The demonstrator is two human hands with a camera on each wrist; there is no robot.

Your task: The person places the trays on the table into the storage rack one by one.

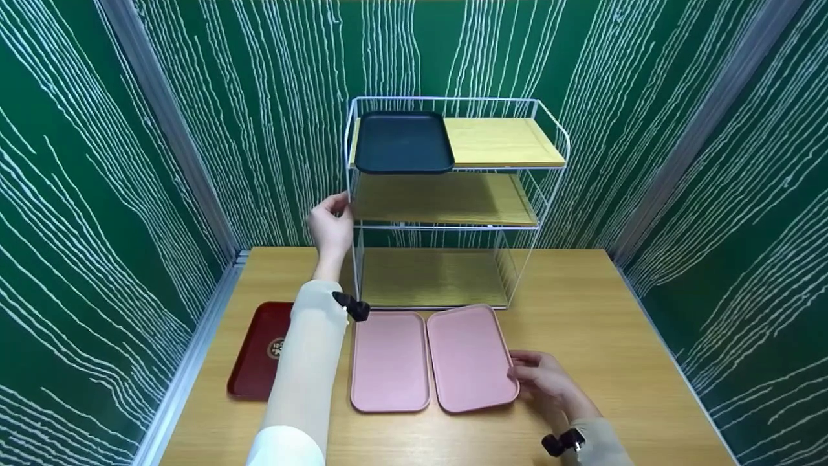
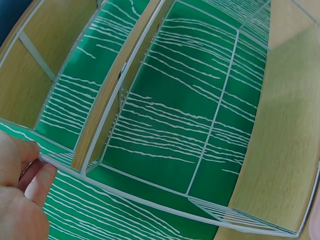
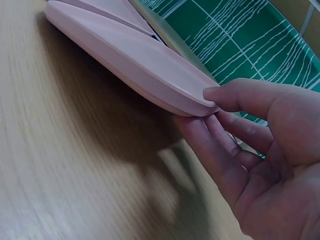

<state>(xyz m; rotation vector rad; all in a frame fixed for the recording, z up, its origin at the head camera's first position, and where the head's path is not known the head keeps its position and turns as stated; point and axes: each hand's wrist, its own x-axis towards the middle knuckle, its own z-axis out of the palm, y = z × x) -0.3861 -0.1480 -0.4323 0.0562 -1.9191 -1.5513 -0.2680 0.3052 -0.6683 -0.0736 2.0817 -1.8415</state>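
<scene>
A white wire rack (image 1: pixel 446 227) with wooden shelves stands at the back of the table. My left hand (image 1: pixel 331 225) pinches its left front upright at about the middle shelf; the left wrist view shows thumb and fingers (image 2: pixel 41 182) round the thin wire. Down at the front right, my right hand (image 1: pixel 550 382) grips the right edge of a pink tray (image 1: pixel 472 359), thumb on top and fingers beneath. That edge is tilted up off the table, as the right wrist view shows. Beside it a second pink tray (image 1: pixel 391 362) lies flat.
A dark blue tray (image 1: pixel 404 142) sits on the left of the rack's top shelf. Partly behind my left forearm, a dark red tray (image 1: pixel 252 362) with a gold emblem lies on the wooden table (image 1: pixel 582 310). Green patterned walls (image 1: pixel 731 194) enclose the table.
</scene>
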